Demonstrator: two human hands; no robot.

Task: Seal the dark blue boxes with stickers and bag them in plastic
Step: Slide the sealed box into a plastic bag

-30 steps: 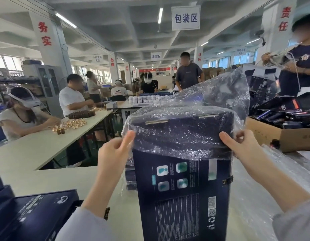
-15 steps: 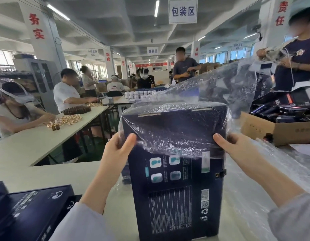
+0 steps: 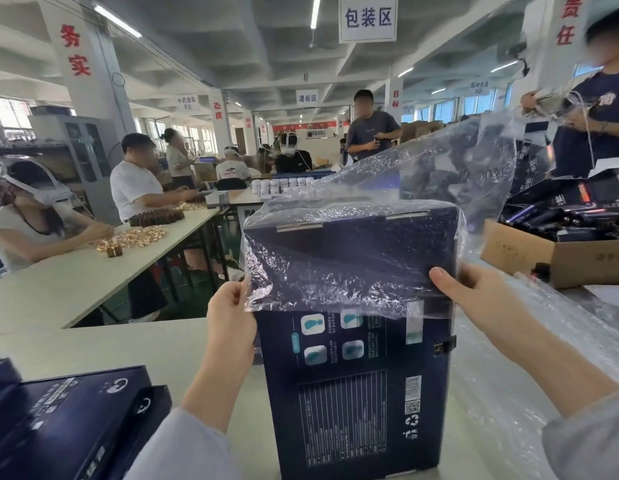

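Overhead, hanging sign (image 3: 367, 17) reads 包装区, smaller sign (image 3: 307, 98) behind it 灌装区. Red on left pillar (image 3: 74, 50): 务实; on right pillar (image 3: 566, 24): 责任. Print on dark blue box (image 3: 356, 393) is too small to read.

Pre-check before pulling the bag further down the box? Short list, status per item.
1. Upright box on table: ok.
2. Top of box inside bag: ok.
3. Grip of left hand on bag edge: ok, pinching.
4. Grip of right hand on bag edge: ok, thumb in front.
5. Whole box covered: not ok, lower half bare.
6. Side tab below the bag edge: not ok, may snag.
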